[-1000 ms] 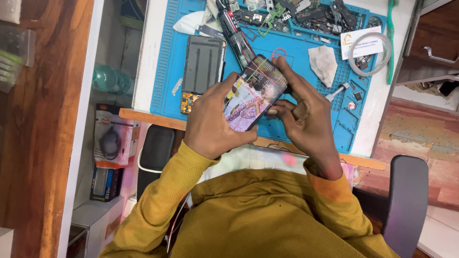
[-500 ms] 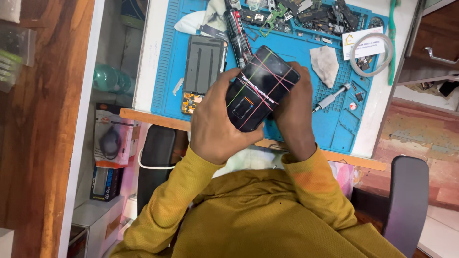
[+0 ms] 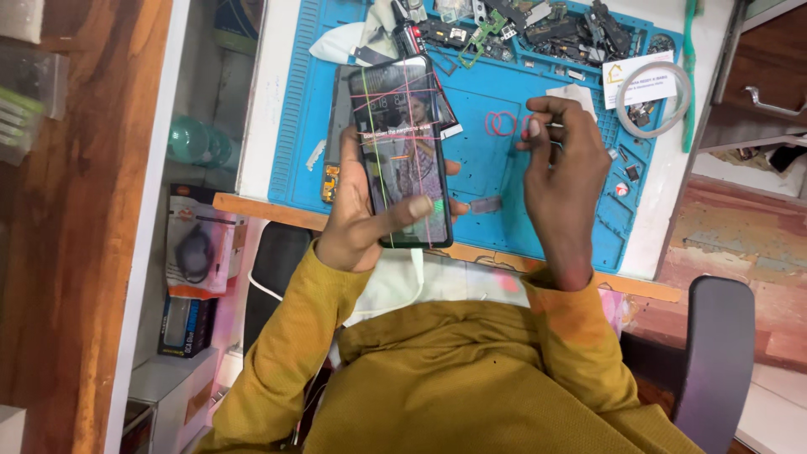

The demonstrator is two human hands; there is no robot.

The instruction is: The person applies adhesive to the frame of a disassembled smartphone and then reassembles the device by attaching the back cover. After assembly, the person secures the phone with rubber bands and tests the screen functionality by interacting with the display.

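Two hands work above the blue mat (image 3: 487,181): left hand (image 3: 357,223) clamped on a lit phone (image 3: 402,151), right hand (image 3: 563,160) pinching its fingertips together beside it.

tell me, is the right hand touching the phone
No, only the left hand holds the phone, thumb across its lit screen, while the right hand is apart from it over the blue mat.
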